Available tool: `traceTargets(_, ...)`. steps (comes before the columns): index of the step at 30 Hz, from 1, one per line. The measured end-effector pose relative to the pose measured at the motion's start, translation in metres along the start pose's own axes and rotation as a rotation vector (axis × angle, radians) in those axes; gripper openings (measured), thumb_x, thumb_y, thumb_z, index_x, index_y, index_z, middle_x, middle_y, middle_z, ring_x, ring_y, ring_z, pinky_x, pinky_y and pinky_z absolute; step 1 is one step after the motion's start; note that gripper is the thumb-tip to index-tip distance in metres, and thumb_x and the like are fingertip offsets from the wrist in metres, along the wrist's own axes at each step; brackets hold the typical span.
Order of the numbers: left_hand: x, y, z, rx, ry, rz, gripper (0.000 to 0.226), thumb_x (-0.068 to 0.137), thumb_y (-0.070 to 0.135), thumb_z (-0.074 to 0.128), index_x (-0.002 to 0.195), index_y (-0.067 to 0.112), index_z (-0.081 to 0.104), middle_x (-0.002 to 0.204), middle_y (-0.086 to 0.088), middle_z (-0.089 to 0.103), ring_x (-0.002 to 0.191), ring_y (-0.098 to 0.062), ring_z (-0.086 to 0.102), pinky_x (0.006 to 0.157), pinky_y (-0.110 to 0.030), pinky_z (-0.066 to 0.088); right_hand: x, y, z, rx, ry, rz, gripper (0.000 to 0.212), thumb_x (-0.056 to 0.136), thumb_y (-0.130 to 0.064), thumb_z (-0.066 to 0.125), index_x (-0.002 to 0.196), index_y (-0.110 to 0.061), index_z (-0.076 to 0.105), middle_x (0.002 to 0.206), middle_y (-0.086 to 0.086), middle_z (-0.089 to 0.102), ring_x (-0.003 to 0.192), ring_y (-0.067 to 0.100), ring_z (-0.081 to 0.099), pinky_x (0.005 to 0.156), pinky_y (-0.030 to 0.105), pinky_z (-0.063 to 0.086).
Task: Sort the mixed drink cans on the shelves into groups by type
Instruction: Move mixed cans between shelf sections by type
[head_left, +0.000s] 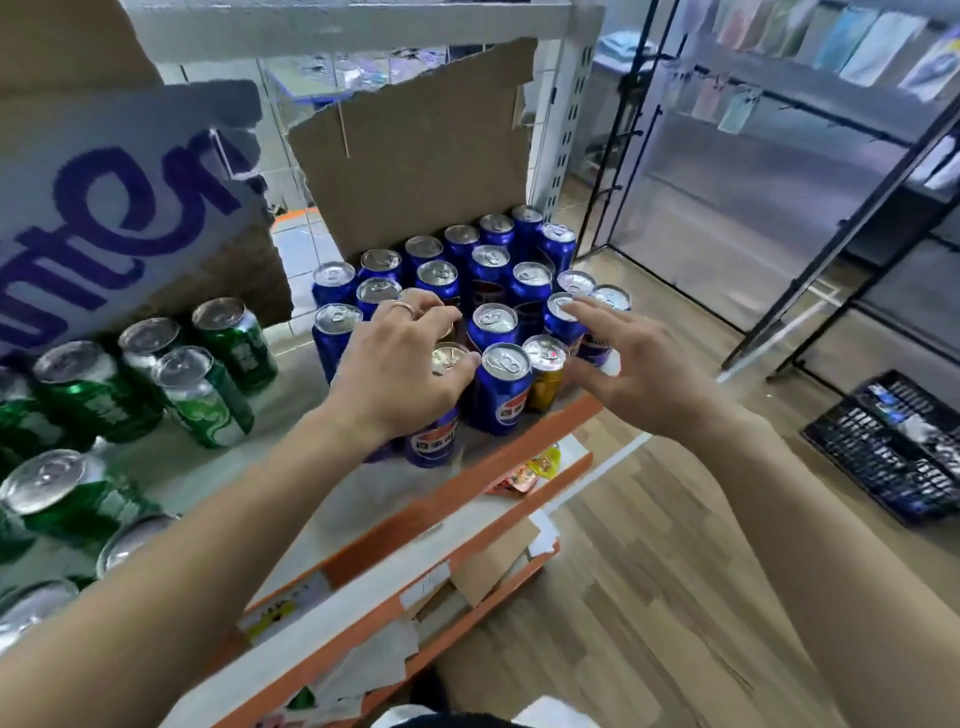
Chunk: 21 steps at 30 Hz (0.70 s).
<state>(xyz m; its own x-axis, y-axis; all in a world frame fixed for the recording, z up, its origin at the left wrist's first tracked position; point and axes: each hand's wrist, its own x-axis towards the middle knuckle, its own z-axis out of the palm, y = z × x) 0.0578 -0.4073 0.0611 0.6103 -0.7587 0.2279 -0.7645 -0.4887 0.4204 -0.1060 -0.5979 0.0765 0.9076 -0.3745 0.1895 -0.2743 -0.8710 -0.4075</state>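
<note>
Our left hand curls over a gold-topped can among the blue cans at the shelf edge, right hand spread empty nearby, so we should lift it straight up, away from the green cans.

– Where are we?
– A small shop: we see drink cans massed on an orange-edged shelf, hanging goods on racks, a shopping basket

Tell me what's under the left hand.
The left hand grips a gold-topped can among blue cans; its label is covered by the fingers.
</note>
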Motion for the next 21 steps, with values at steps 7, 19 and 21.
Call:
traceTargets(7,0.040,-0.006,0.017,0.098,-0.006,-0.052,0.058,0.089,0.054,0.054,0.134,0.019,0.058,0.136,-0.002,0.053,0.121,-0.026,0.052,0.104,-0.044,0.037,0.057,0.029,-0.005,0.007,-0.013,-0.031,0.058,0.092,-0.030,0.066,0.146,-0.025,0.047,0.153,-0.005,0.044,0.138,0.017,0.044,0.113,0.040,0.037)
traceTargets(19,0.099,-0.011,0.071,0.413,-0.131,-0.485,0.053,0.089,0.056,0.053,0.132,0.025,0.055,0.137,-0.007,0.052,0.129,-0.029,0.046,0.118,-0.050,0.016,0.168,0.128,-0.010,-0.037,-0.249,-0.020,0.059,0.094,-0.033,0.064,0.148,-0.029,0.042,0.150,0.001,0.048,0.130,0.021,0.049,0.096,0.024,0.032)
traceTargets(21,0.104,-0.006,0.077,0.475,-0.145,-0.519,0.052,0.088,0.055,0.055,0.131,0.024,0.055,0.135,-0.007,0.054,0.128,-0.031,0.046,0.116,-0.051,0.019,0.181,0.140,-0.009,-0.020,-0.330,0.017,0.059,0.094,-0.034,0.064,0.148,-0.029,0.043,0.145,0.005,0.052,0.125,0.023,0.053,0.097,0.028,0.037)
